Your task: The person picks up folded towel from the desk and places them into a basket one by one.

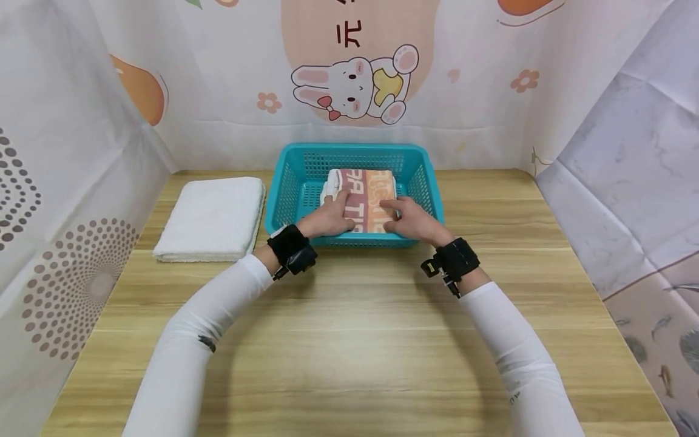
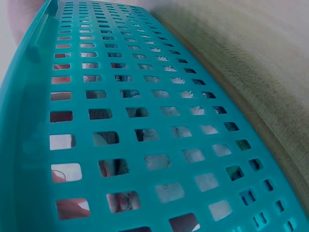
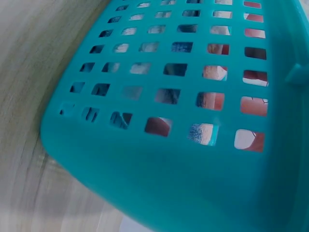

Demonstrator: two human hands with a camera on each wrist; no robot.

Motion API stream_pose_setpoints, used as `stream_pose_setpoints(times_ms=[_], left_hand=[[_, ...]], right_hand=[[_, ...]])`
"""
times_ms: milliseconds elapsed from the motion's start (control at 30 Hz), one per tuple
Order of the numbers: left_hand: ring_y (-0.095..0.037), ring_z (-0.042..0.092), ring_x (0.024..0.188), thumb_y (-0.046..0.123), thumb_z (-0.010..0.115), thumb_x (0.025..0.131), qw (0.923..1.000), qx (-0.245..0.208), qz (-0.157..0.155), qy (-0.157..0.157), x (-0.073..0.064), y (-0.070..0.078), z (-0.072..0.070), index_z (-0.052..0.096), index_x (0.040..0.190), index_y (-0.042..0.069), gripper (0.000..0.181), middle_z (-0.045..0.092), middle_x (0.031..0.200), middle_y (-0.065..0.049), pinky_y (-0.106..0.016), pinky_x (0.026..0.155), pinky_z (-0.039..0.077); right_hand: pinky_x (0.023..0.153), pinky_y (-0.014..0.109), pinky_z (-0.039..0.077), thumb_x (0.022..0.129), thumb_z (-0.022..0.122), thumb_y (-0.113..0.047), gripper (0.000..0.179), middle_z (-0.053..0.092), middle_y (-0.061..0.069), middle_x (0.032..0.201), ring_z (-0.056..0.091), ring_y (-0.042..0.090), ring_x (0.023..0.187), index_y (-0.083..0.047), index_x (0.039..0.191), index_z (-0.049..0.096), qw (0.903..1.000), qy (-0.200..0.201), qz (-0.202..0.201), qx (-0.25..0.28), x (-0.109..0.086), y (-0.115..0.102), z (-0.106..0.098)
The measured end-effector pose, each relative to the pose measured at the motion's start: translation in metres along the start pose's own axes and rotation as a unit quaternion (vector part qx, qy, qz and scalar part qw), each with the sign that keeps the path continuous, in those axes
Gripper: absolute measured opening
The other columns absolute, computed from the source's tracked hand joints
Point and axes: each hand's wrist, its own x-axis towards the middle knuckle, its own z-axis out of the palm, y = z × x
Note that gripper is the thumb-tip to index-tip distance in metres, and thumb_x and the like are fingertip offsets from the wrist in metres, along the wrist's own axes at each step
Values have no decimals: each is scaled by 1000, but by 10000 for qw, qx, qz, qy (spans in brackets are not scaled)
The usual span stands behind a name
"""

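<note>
A folded towel (image 1: 367,208) with mauve and orange bands, white lettering and a white edge lies inside a teal plastic basket (image 1: 357,241). My left hand (image 1: 329,217) reaches over the basket's near rim, its fingers and thumb resting on the towel's left side. From the other side my right hand (image 1: 413,220) lays its spread fingertips on the orange band, thumb toward the near rim. The perforated basket wall (image 2: 145,123) fills the left wrist view and hides most of that hand. Bits of towel and skin show through the holes of the wall (image 3: 145,164) in the right wrist view.
A folded white towel (image 1: 210,218) lies on the wooden table (image 1: 349,340), left of the basket. Behind the basket hangs a printed curtain (image 1: 218,91) with a rabbit drawing. More patterned cloth (image 1: 628,152) encloses the right side.
</note>
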Motion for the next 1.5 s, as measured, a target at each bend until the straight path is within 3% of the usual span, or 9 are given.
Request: stream_pose_setpoints(times_ms=[167,333,600,833,1000,1100,1233,1367,1500], left_hand=[[-35,41,127,24,58,96,10000,26,-59,-31,0,-1,0,0,161,12,88,12,160,-27,-45,94,43],[-34,42,124,28,59,97,9998,160,-55,-144,1,-2,-3,6,160,6,85,18,157,-28,-47,98,43],[-35,43,120,31,58,98,9994,275,5,-228,2,-5,-7,14,159,5,80,27,151,-27,-46,98,42],[-37,31,140,30,50,101,9988,409,122,-219,-4,-9,-11,17,160,10,70,23,158,-25,-46,103,38],[-36,37,129,31,42,105,9985,358,356,-227,-13,-7,-13,28,154,6,56,52,130,-21,-44,95,36],[-37,28,141,35,38,108,9972,557,439,-246,-20,-4,-14,34,151,7,52,50,136,-20,-47,107,33],[-40,20,148,37,38,108,9943,860,601,-207,-30,-1,-11,34,153,6,55,34,154,-24,-51,117,22],[-36,19,150,33,37,109,9911,928,941,-163,-40,0,-4,33,153,3,53,34,155,-22,-47,121,13],[-37,20,149,28,38,110,9875,973,1240,-25,-47,2,1,36,152,3,49,31,157,-22,-47,121,15]], right_hand=[[98,50,38,96,61,-14,70,17,27,159,15,39,148,-2,156,27,9998,-33,215,41,0,-1,0],[95,47,37,96,59,-14,69,21,24,160,20,36,147,1,155,26,9997,-130,208,60,1,-2,0],[78,41,34,95,57,-11,37,41,25,137,40,32,106,4,127,47,9997,-188,81,-144,5,-4,0],[66,36,29,94,56,-8,11,40,11,83,37,25,77,-3,89,48,9986,-14,-195,-482,7,-5,1],[68,38,31,98,54,-12,17,41,8,73,39,28,84,-6,84,48,9972,132,-150,-720,2,-11,0],[92,47,42,102,52,-17,20,51,10,67,45,37,119,-5,85,51,9961,232,-138,-844,-1,-14,0],[117,61,13,103,51,-21,26,67,24,99,13,44,149,3,108,61,9937,322,-283,-1032,-5,-20,4],[117,60,15,104,51,-23,48,41,32,147,15,45,148,8,141,48,9888,440,-425,-1359,-12,-30,9],[116,59,20,104,53,-22,49,29,33,154,19,48,146,7,143,47,9843,658,-566,-1537,-20,-39,14]])
